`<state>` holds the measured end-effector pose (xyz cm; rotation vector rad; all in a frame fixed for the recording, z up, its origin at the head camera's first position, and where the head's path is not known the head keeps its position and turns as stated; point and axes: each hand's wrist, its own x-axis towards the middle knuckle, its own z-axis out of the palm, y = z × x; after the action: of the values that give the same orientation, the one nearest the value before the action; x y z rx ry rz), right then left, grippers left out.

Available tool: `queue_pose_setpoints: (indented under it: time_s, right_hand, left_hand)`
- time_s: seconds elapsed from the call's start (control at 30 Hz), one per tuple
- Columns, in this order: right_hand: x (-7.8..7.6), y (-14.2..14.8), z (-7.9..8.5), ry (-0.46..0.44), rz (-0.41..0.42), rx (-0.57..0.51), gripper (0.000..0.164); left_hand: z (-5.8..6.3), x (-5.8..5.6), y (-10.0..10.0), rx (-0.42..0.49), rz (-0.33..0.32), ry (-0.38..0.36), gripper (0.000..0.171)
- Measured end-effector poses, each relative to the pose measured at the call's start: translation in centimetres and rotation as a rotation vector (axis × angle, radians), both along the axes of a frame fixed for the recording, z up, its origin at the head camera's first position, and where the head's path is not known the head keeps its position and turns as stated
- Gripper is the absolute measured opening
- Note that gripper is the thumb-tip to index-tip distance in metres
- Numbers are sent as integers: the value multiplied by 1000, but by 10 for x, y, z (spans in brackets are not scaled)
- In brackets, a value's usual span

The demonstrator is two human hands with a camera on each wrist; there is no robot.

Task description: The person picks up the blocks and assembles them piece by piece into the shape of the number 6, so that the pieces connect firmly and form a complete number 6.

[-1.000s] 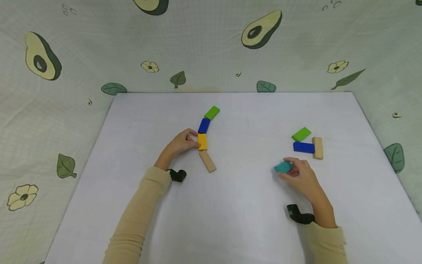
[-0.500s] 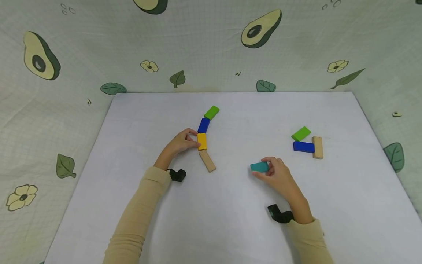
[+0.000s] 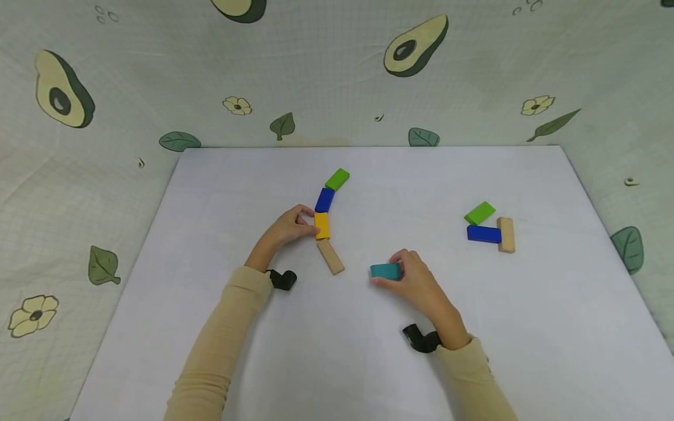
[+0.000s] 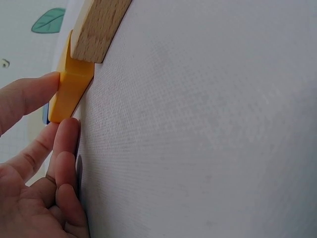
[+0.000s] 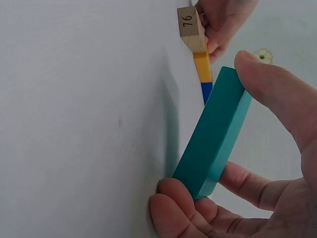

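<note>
Between thumb and fingers, my right hand [image 3: 421,286] holds a teal wooden block [image 3: 386,271] a little above the white table, as its shadow in the right wrist view suggests. My left hand [image 3: 286,229] has its thumb and fingertips against the yellow block [image 3: 322,225], which lies in a curved row. A plain wood block [image 3: 330,257] marked "76" touches the near end of the yellow one. Beyond the yellow block come a blue block [image 3: 324,200] and a green block [image 3: 337,179]. In the left wrist view, the thumb presses the yellow block [image 4: 72,89] on one side.
On the right of the table [image 3: 547,327] lies another group: a green block [image 3: 480,213], a blue block [image 3: 484,234] and a plain wood block [image 3: 506,235]. Black wrist cameras [image 3: 283,280] jut from both wrists. An avocado-print cloth [image 3: 337,70] hangs behind the table.
My right hand has carried the teal block leftward, from near the right-hand group toward the curved row, and the block has turned slightly. The left hand has stayed at the yellow block.
</note>
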<state>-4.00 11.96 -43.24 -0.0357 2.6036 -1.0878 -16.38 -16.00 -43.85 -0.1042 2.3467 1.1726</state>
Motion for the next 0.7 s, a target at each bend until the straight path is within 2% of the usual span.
queue_pose_setpoints:
  time_s: [0.53,0.7]
  right_hand:
    - [-3,-34,1,-17,34,74,58]
    - [-5,-39,1,17,34,104,44]
  left_hand:
    - [1,1,-1,-19,-17,0,48]
    - [2,1,-1,-15,-15,-6,48]
